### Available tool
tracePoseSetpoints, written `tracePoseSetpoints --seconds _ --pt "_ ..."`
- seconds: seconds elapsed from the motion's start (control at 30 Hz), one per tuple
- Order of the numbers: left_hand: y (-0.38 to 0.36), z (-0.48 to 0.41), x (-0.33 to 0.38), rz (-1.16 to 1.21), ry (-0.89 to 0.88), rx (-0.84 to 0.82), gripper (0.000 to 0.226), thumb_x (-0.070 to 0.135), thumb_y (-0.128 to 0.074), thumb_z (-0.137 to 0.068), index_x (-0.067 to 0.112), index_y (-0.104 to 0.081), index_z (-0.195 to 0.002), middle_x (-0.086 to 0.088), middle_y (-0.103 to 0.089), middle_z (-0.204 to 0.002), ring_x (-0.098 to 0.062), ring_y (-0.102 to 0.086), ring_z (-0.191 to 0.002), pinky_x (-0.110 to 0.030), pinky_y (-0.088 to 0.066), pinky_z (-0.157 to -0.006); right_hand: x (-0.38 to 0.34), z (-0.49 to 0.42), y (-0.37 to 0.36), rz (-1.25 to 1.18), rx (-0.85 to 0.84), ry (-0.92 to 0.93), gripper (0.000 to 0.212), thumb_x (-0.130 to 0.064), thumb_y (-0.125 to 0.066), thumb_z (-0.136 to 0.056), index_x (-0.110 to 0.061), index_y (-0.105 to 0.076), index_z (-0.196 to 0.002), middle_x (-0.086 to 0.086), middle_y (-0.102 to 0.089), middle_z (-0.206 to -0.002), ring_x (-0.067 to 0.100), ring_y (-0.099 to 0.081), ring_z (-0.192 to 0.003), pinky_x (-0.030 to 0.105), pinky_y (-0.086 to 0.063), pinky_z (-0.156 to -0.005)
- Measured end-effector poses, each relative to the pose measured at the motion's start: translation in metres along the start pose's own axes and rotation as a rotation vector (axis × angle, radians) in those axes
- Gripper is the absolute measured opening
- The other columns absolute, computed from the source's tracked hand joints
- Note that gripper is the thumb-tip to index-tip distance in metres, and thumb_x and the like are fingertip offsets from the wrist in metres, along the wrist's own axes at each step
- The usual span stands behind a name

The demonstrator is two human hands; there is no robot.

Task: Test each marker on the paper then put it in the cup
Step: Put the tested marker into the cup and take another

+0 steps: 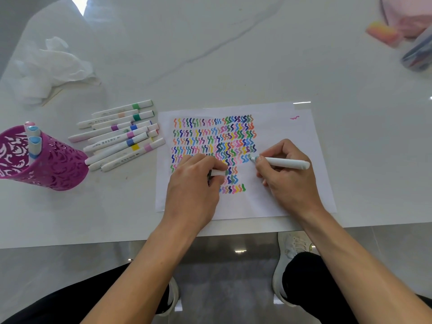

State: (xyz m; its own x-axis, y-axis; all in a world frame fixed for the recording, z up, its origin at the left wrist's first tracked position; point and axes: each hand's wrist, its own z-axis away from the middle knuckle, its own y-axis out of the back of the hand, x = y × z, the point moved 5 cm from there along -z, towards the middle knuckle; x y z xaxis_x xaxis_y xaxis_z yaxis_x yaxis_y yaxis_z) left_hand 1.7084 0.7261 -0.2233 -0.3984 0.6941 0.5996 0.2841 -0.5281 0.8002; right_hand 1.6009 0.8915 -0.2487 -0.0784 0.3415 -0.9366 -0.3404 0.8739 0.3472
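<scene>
The marker (285, 163) was pinched in the right grip (287, 181) at centre frame, tip on the paper (280, 132) for testing. Its cap (217, 172) was pinched in the left grip (194, 183), presumably for recapping; cup (46, 164) at left edge.

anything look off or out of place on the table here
One stray pink squiggle sits alone near the top right corner of the white paper sheet, apart from the packed rows of marks. Nothing looks spilled or broken.

Glossy marble-look counter (233, 54); matt white paper (280, 127); smooth plastic markers (117, 136); perforated purple plastic cup (53, 164) were seen.
</scene>
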Motion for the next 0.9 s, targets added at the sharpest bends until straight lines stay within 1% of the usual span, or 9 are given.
tracePoseSetpoints --seconds 0.1,0.23,0.43,0.53,0.6,0.7,0.77,0.83,0.9 --pt "0.001 0.000 0.000 0.004 0.008 0.003 0.012 0.019 -0.076 -0.089 0.025 -0.077 -0.099 0.013 -0.070 -0.100 -0.007 -0.054 -0.099 -0.002 -0.030 -0.078 -0.001 0.001 0.000 0.027 0.024 0.011 0.022 -0.019 -0.077 -0.092 -0.028 -0.061 -0.080 0.001 -0.072 -0.076 0.022 -0.069 -0.067 0.028 -0.052 -0.055" --pt "0.000 0.000 0.000 0.006 0.019 0.003 0.012 0.020 -0.076 -0.089 0.026 -0.077 -0.099 0.014 -0.069 -0.101 -0.007 -0.055 -0.099 -0.002 -0.029 -0.078 -0.001 0.002 0.000 0.037 0.001 0.018 0.018 -0.022 -0.077 -0.091 -0.024 -0.063 -0.081 -0.002 -0.071 -0.075 0.019 -0.069 -0.067 0.028 -0.053 -0.055" --pt "0.001 0.000 0.000 0.015 0.009 0.003 0.013 0.018 -0.075 -0.090 0.026 -0.076 -0.099 0.019 -0.063 -0.095 -0.006 -0.053 -0.098 -0.002 -0.031 -0.079 -0.004 0.008 0.006 -0.097 0.098 0.038 0.011 -0.035 -0.069 -0.089 -0.028 -0.060 -0.087 0.000 -0.070 -0.079 0.017 -0.066 -0.069 0.024 -0.051 -0.057" --pt "0.003 0.002 0.002 0.033 -0.005 0.014 0.012 0.018 -0.075 -0.090 0.025 -0.076 -0.099 0.018 -0.065 -0.096 -0.006 -0.054 -0.097 0.000 -0.031 -0.080 -0.013 0.010 0.009 -0.126 0.124 0.079 0.012 -0.039 -0.068 -0.090 -0.031 -0.060 -0.091 -0.002 -0.071 -0.082 0.016 -0.067 -0.071 0.025 -0.052 -0.060" --pt "0.004 0.004 0.003 0.069 0.021 0.026 0.013 0.020 -0.076 -0.090 0.028 -0.076 -0.099 0.019 -0.066 -0.097 -0.002 -0.055 -0.095 0.000 -0.032 -0.079 -0.020 0.011 0.011 -0.150 0.126 0.091 0.009 -0.036 -0.071 -0.090 -0.032 -0.063 -0.092 -0.008 -0.072 -0.083 0.013 -0.068 -0.073 0.026 -0.053 -0.060" --pt "0.004 0.004 0.001 0.187 0.120 0.015 0.014 0.026 -0.076 -0.089 0.036 -0.076 -0.099 0.026 -0.063 -0.093 0.007 -0.057 -0.088 -0.001 -0.037 -0.071 -0.031 0.012 0.012 -0.142 0.112 0.122 0.007 -0.029 -0.075 -0.091 -0.030 -0.068 -0.093 -0.014 -0.073 -0.086 0.008 -0.067 -0.073 0.018 -0.049 -0.059" --pt "0.004 0.005 -0.001 0.263 0.158 0.005 0.012 0.028 -0.075 -0.090 0.035 -0.076 -0.099 0.027 -0.063 -0.090 0.016 -0.055 -0.087 0.001 -0.039 -0.067 -0.035 0.011 0.012 -0.133 0.078 0.110 0.005 -0.029 -0.076 -0.092 -0.030 -0.071 -0.094 -0.016 -0.073 -0.086 0.007 -0.066 -0.070 0.016 -0.049 -0.059" --pt "0.004 0.007 -0.001 0.308 0.175 -0.008 0.009 0.031 -0.073 -0.092 0.035 -0.076 -0.100 0.024 -0.065 -0.089 0.015 -0.055 -0.086 0.002 -0.038 -0.066 -0.034 0.014 0.011 -0.144 0.050 0.068 0.004 -0.030 -0.076 -0.092 -0.032 -0.073 -0.094 -0.014 -0.074 -0.084 0.008 -0.066 -0.068 0.020 -0.051 -0.058" --pt "0.004 0.009 -0.002 0.379 0.200 -0.020 0.009 0.032 -0.071 -0.094 0.035 -0.077 -0.100 0.021 -0.070 -0.089 0.008 -0.060 -0.085 -0.002 -0.041 -0.067 -0.031 0.019 0.009 -0.209 0.031 0.008 0.002 -0.030 -0.074 -0.092 -0.031 -0.074 -0.094 -0.008 -0.075 -0.082 0.011 -0.066 -0.067 0.023 -0.052 -0.057"
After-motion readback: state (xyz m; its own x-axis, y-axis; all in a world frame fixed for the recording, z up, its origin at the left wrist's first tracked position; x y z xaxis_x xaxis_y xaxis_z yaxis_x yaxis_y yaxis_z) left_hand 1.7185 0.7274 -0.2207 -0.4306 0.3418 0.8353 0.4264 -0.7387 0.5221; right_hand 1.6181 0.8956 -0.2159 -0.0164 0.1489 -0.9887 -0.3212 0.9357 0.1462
